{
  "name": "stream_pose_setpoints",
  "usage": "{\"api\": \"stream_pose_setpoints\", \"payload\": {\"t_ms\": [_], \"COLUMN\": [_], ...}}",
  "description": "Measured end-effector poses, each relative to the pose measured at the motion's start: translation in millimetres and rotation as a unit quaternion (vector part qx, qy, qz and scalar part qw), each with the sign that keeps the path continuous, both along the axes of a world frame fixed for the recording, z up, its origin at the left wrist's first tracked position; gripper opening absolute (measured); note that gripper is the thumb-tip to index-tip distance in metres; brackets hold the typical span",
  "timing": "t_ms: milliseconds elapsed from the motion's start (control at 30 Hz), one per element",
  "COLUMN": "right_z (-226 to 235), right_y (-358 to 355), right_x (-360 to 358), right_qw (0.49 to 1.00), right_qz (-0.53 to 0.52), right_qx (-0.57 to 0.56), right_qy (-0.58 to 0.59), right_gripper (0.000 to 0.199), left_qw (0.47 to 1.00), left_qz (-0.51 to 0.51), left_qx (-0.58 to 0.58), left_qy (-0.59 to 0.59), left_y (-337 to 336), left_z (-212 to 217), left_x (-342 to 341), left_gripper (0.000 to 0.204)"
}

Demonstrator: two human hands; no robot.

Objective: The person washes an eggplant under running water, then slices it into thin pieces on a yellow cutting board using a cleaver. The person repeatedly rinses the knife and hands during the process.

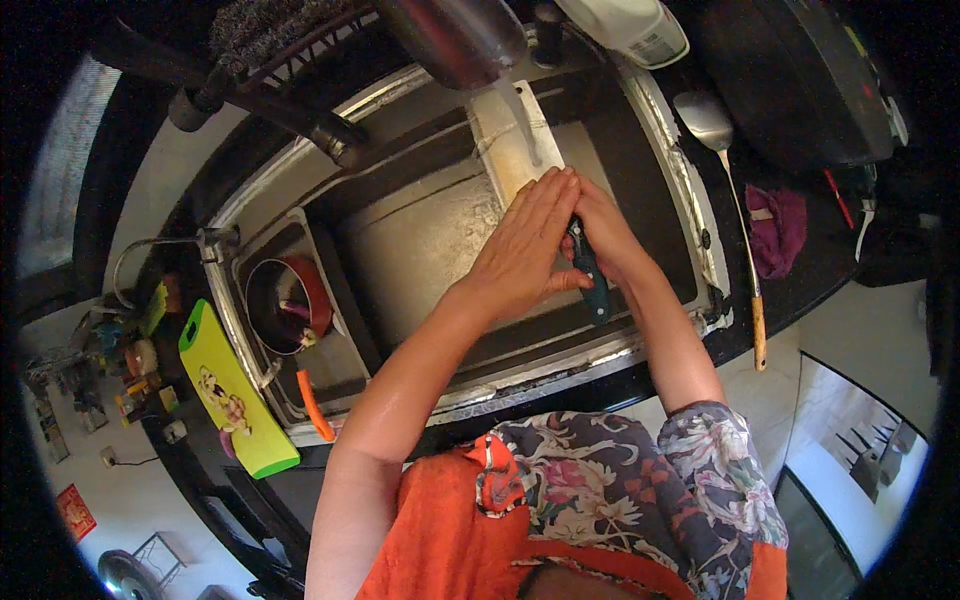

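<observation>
Over the steel sink, my right hand grips a knife by its dark teal handle. The blade points up toward the water running from the tap and is hidden under my left hand. That hand lies flat over the blade with its fingers together and stretched out. A white cutting board leans in the sink just beyond both hands, under the stream.
A small pot sits in the sink's left compartment with an orange-handled tool beside it. A yellow-green cutting board lies at left. On the dark counter at right rest a long-handled spatula and a purple cloth.
</observation>
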State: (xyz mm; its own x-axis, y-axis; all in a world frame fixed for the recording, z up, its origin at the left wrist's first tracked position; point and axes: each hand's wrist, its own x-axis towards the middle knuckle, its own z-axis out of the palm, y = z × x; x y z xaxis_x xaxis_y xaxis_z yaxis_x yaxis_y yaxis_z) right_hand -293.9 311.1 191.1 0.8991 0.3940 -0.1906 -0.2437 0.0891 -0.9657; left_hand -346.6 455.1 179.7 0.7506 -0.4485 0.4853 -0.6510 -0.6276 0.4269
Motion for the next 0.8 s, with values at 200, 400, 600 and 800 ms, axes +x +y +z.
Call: {"api": "stream_pose_setpoints", "payload": {"t_ms": [200,400,600,800], "right_z": [-10,-8,-12,-11], "right_y": [-15,-19,-27,2], "right_x": [-27,-47,-47,5], "right_qw": [0.992,0.995,0.999,0.997], "right_qz": [-0.031,0.001,-0.009,0.006], "right_qx": [0.046,0.040,-0.043,0.022], "right_qy": [0.110,0.086,0.001,-0.076], "right_gripper": [0.022,0.018,0.016,0.023], "left_qw": [0.996,0.989,0.919,0.896], "left_qz": [0.051,0.113,0.265,0.319], "left_qx": [0.060,0.093,-0.140,-0.247], "left_qy": [0.033,0.015,0.256,0.188], "left_y": [13,27,70,118], "left_z": [-9,-17,-33,-82], "left_x": [33,56,85,25], "left_gripper": [0.102,0.099,0.083,0.049]}}
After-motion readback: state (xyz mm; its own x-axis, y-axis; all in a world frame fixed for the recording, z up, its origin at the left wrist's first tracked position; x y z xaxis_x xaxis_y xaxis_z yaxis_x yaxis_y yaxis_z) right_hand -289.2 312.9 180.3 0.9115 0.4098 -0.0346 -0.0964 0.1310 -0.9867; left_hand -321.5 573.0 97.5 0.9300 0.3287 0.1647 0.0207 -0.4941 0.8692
